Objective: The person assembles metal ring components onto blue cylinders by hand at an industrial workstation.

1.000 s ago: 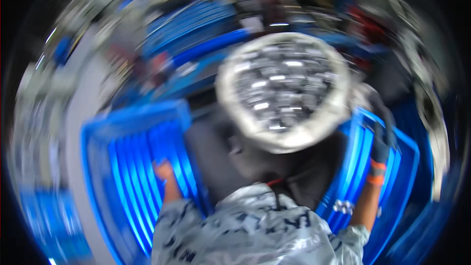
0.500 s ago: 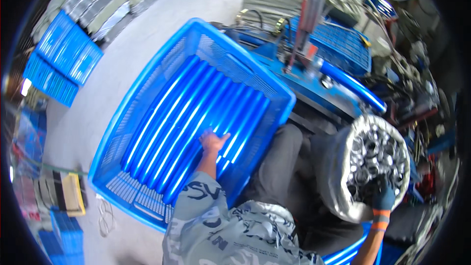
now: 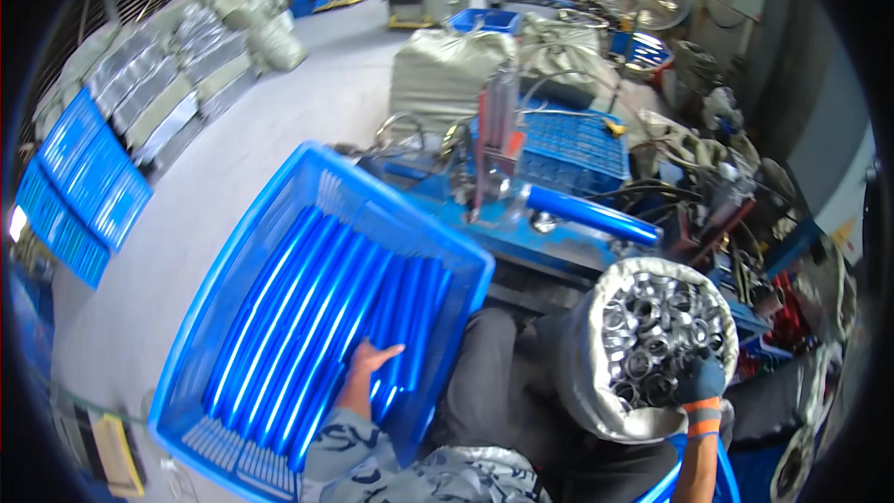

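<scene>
My bare left hand rests on shiny blue tubes that lie side by side in a large blue plastic basket. Its thumb stretches out to the right; the other fingers bend down onto the tubes and are partly hidden. I see no tube lifted in it. My right hand, in a dark glove with an orange cuff, reaches into a pale woven sack full of silvery metal rings. Its fingertips are lost among the rings, so I cannot tell whether it grips one.
Behind the basket and sack stands a blue machine bench with a blue tube lying across it. A blue crate and a bulky woven sack are farther back. Stacked blue bundles stand at the far left.
The view has tilted up and shifts the scene down and left. My left hand stays on the tubes, its fingers less visible. My right hand stays at the rings.
</scene>
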